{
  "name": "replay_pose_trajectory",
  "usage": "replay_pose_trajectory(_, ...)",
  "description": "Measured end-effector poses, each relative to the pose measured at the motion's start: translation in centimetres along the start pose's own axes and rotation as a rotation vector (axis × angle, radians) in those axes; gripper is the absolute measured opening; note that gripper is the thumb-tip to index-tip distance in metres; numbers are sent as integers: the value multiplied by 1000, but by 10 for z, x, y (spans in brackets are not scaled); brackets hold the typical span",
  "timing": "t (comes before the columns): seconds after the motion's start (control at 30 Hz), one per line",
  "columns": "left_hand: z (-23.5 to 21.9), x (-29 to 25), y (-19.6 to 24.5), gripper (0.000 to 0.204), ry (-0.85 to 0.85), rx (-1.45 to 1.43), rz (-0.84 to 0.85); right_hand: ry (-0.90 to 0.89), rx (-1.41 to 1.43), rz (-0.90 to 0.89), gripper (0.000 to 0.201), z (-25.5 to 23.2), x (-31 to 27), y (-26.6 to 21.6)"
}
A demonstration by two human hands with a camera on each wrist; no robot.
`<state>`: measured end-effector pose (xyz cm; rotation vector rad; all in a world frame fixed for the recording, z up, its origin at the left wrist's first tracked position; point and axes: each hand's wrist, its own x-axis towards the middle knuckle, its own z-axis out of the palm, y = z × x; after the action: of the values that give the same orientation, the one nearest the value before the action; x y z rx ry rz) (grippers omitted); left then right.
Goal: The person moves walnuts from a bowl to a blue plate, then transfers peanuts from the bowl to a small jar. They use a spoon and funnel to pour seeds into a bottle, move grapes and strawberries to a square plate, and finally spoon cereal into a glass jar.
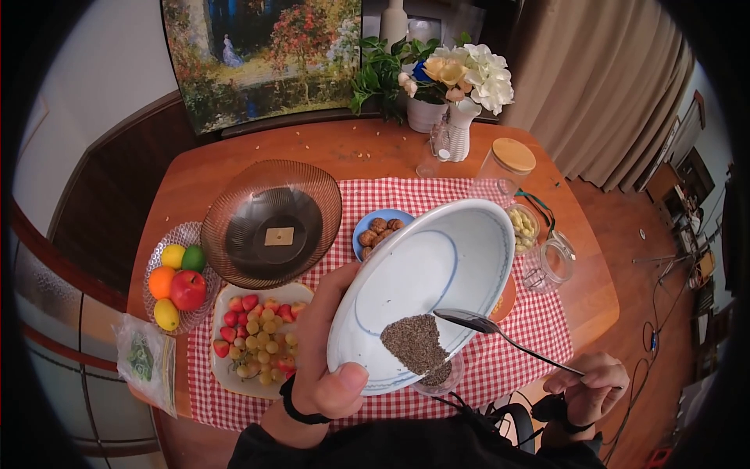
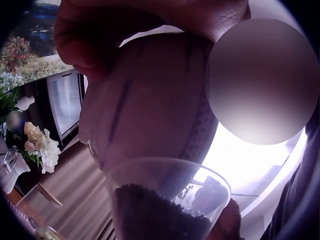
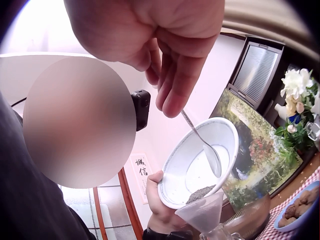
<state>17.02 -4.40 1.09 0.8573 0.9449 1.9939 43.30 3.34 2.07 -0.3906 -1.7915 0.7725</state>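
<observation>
Left hand tilts bowl — seeds, perhaps.

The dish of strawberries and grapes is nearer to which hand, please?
Left. The left hand, gripping the white bowl, is right of the dish in the head view; the right hand, holding the spoon, is beyond the bowl, farther right.

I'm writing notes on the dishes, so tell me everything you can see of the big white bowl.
The white bowl looks like glazed ceramic, with a blue ring inside, a patterned band near its rim and blue marks outside. The left hand holds it steeply tilted, thumb over the rim. Dark grains lie toward its lowered edge, above a clear funnel. A spoon reaches over it; contact is unclear.
</observation>
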Motion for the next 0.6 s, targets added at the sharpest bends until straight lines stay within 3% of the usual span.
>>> replay_pose_trajectory(0.23, 1, 2, 0, 92, -16, 84, 20, -35, 124, 19, 27, 2, 1, -3)
replay_pose_trajectory(0.6, 2, 1, -1, 93, 3, 98, 54, 5, 56, 34, 27, 2, -4, 2)
